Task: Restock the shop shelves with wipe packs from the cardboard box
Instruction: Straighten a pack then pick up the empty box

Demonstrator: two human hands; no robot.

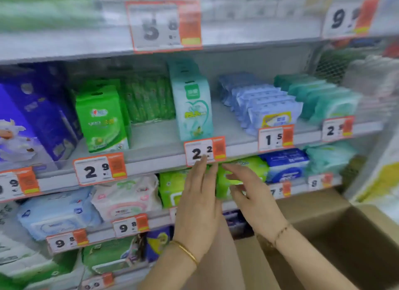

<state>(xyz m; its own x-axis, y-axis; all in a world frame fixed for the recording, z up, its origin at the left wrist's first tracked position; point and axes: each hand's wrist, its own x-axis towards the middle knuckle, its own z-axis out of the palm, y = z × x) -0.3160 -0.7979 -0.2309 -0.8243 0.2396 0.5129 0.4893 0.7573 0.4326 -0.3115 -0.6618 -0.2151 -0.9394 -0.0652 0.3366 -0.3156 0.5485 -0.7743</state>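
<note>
Pressing flat against the green wipe pack (224, 183), on its left side, are the L fingers (203, 171), straight & held together. R fingers (235, 177) are curling over its front w/ thumb below, gripping it. Pack is sitting on the shelf (159, 219) just under the 2.2 price tag (204, 151). L hand (198, 205) & R hand (255, 203) are reaching in; the open cardboard box (345, 235) is standing at lower right.

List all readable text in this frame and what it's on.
"5 8": top price tag, blurred.
"2 9": left mid-shelf tag.
"2 2": centre mid-shelf tag.
"1 5": right mid-shelf tag.
"9 8": two lower-shelf tags.
"9 9": bottom tag, faint.
Lettering on packs and tags' small print: too blurred to read.
</note>
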